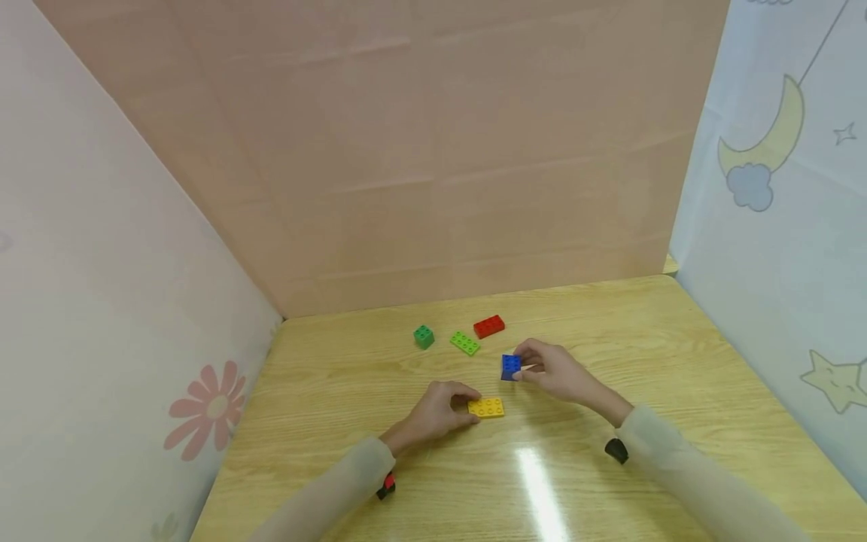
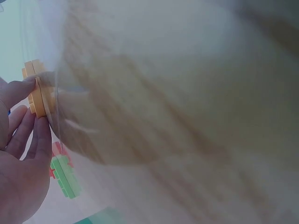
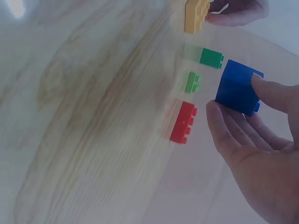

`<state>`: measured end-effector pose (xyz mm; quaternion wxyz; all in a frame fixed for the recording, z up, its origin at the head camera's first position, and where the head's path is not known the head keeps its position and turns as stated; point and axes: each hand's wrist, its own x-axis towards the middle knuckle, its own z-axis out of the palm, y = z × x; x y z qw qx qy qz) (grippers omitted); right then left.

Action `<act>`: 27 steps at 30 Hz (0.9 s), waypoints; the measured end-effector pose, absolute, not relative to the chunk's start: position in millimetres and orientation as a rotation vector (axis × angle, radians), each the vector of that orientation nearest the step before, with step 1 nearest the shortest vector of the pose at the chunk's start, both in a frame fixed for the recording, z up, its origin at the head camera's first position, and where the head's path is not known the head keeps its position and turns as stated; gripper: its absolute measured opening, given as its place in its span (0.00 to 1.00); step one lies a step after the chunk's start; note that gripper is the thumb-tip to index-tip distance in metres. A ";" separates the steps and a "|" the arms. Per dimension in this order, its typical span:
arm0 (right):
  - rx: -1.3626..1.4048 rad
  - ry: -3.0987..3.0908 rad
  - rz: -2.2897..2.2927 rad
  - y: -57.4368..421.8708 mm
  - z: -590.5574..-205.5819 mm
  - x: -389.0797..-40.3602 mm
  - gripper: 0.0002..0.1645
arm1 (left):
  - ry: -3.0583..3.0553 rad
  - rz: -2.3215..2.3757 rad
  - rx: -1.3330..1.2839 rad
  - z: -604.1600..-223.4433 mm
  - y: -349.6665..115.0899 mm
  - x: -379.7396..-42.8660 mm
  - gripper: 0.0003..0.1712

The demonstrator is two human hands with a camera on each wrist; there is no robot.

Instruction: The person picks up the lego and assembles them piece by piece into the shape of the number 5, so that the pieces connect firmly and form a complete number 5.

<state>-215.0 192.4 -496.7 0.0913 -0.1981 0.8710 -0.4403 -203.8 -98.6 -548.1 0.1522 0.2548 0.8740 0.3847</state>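
Between the thumb and fingers of my left hand (image 1: 439,410) is a yellow toy building brick (image 1: 486,408) with two rows of studs, low at the table surface. My right hand (image 1: 552,370) pinches a taller blue building brick (image 1: 511,367), studs facing up, just beyond the yellow one and to its right. The right wrist view shows the thumb on one side of the blue brick (image 3: 238,87) and fingers on the other. In the left wrist view the yellow brick (image 2: 37,95) looks orange, with thumb and fingertips touching it. The two bricks are apart.
Farther back on the wooden table (image 1: 325,391) lie a dark green brick (image 1: 424,336), a flat light green brick (image 1: 464,343) and a red brick (image 1: 489,326). A beige sheet (image 1: 433,165) rises behind the table, with patterned walls at both sides.
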 end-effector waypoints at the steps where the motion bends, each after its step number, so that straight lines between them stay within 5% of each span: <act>1: -0.593 2.579 -1.315 191.2 -497.0 -214.0 0.18 | 2.508 1.105 0.731 -548.3 -98.8 -203.9 0.20; 27: -0.714 2.443 -1.313 171.7 -517.3 -198.8 0.16 | 2.510 1.109 0.797 -550.3 -98.4 -206.7 0.20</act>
